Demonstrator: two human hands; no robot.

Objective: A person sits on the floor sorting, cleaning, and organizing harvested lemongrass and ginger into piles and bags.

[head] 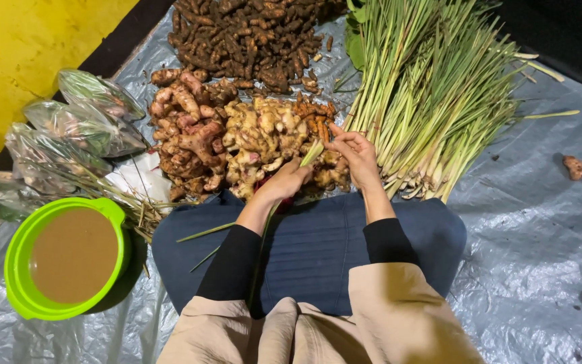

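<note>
A plastic sheet (527,222) carries everything. At its far edge lies a heap of turmeric roots (250,37), with a pile of galangal (186,131) in front of it and a pile of ginger (264,135) just right of the galangal. Right of these lies the bundle of lemongrass stalks (432,94). Filled plastic bags (69,135) line the left edge, with a bowl (18,269) nearer the person. A lone root piece (579,168) lies near the right edge.

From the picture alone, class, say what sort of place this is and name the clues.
Probably a ground-level market stall or produce-sorting spot. Piles of ginger-like roots and lemongrass stalks lie on a plastic sheet, with bagged greens beside them; both hands work one stalk.
</note>
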